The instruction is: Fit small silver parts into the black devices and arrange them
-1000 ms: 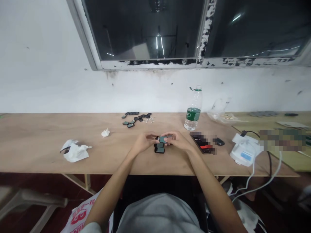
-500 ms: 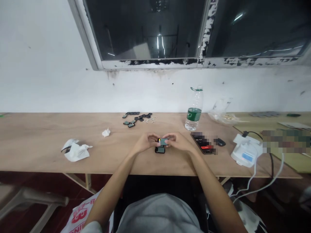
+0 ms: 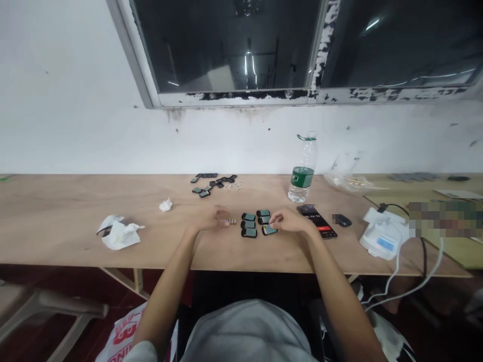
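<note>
Several small black units with greenish faces [image 3: 248,224] lie in two short rows on the wooden table [image 3: 68,221] in front of me. My right hand [image 3: 290,221] rests on the table, its fingertips pinched on the nearest right-hand unit [image 3: 269,230], which lies flat on the wood. My left hand [image 3: 210,219] is out to the left of the rows, fingers curled and smeared by motion, beside a few tiny tan parts [image 3: 231,221]. Nothing shows clearly inside it.
More black units and small metal bits [image 3: 213,183] lie near the wall. A water bottle [image 3: 302,170], a phone [image 3: 317,221], a small dark object [image 3: 342,219] and a white device with cables [image 3: 382,235] are to the right. Crumpled tissues [image 3: 118,234] lie left.
My hands have parted. The unit held up between both hands is now down on the table under my right fingertips, and my left hand has moved left.
</note>
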Tool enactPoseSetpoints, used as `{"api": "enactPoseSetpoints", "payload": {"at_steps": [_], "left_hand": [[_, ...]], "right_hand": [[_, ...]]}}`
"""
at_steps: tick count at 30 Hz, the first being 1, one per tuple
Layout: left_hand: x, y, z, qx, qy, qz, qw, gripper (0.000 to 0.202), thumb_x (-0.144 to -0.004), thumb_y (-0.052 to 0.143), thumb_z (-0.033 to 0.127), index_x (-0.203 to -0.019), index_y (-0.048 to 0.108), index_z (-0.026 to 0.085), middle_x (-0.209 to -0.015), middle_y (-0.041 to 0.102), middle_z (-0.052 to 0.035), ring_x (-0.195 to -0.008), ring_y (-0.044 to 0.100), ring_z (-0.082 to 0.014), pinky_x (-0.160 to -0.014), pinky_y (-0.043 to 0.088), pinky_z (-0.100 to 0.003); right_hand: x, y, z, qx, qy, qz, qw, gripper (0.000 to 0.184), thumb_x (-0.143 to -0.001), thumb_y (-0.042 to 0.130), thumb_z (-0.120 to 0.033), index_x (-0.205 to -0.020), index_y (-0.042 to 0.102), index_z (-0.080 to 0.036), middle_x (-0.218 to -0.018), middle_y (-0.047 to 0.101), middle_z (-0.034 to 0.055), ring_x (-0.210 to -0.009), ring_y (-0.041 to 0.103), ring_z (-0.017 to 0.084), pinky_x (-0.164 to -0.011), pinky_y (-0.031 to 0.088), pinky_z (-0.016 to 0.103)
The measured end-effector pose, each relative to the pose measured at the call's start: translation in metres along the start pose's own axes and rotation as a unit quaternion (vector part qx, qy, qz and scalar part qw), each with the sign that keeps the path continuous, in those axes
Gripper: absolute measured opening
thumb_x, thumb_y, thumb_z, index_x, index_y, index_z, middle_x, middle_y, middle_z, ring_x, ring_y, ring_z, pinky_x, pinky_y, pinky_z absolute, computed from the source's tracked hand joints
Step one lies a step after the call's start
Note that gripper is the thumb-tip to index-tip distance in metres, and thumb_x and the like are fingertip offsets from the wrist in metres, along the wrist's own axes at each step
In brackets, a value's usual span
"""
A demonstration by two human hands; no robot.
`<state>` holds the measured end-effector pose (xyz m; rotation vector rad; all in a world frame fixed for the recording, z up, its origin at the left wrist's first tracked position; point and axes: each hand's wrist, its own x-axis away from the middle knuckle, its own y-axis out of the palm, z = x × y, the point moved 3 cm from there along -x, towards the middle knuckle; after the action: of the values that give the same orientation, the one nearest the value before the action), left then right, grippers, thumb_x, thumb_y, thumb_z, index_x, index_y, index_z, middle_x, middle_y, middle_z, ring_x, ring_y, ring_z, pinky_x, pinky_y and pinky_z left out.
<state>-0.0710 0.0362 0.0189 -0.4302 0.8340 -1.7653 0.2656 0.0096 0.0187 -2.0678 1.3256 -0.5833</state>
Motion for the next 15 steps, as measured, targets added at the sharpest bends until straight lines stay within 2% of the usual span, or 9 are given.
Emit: {"api": "enactPoseSetpoints", "payload": {"at_steps": [4,8,11,15], "left_hand": [[0.001,0.000,-0.004,-0.013,0.005,-0.045,0.999,0.055,-0.063,0.091,0.047,-0.112,0.079,0.024,-0.120,0.078,-0.0108,-0.106,0.072,-0.0330,-0.086,0.059,-0.037],[-0.002,0.001,-0.013,-0.028,-0.005,-0.049,0.998,0.052,-0.062,0.087,0.041,-0.110,0.079,0.023,-0.113,0.078,-0.0092,-0.101,0.072,-0.0320,-0.085,0.058,-0.037],[-0.007,0.003,-0.023,-0.046,-0.026,-0.044,0.998,0.050,-0.061,0.085,0.038,-0.108,0.078,0.021,-0.108,0.078,-0.0093,-0.097,0.072,-0.0309,-0.084,0.058,-0.037],[-0.011,0.005,-0.031,-0.053,-0.039,-0.041,0.997,0.046,-0.063,0.082,0.038,-0.104,0.079,0.019,-0.104,0.078,-0.0108,-0.095,0.072,-0.0304,-0.082,0.057,-0.036]], "right_hand": [[-0.003,0.003,0.004,0.022,0.009,-0.002,1.000,0.010,-0.078,0.080,-0.024,-0.085,0.082,-0.018,-0.078,0.080,0.0064,-0.074,0.072,0.023,-0.067,0.052,0.029],[-0.001,0.003,0.003,0.049,0.010,0.002,0.999,0.004,-0.078,0.079,-0.021,-0.080,0.081,-0.018,-0.078,0.080,0.0063,-0.075,0.072,0.023,-0.067,0.051,0.029],[0.003,0.001,-0.006,0.068,-0.003,0.021,0.997,0.006,-0.081,0.076,-0.021,-0.080,0.080,-0.017,-0.083,0.080,0.0067,-0.077,0.071,0.022,-0.070,0.050,0.029],[0.007,0.006,-0.027,0.062,-0.060,0.040,0.995,0.013,-0.089,0.069,-0.024,-0.086,0.079,-0.017,-0.086,0.079,0.0061,-0.077,0.069,0.021,-0.069,0.049,0.028]]}}
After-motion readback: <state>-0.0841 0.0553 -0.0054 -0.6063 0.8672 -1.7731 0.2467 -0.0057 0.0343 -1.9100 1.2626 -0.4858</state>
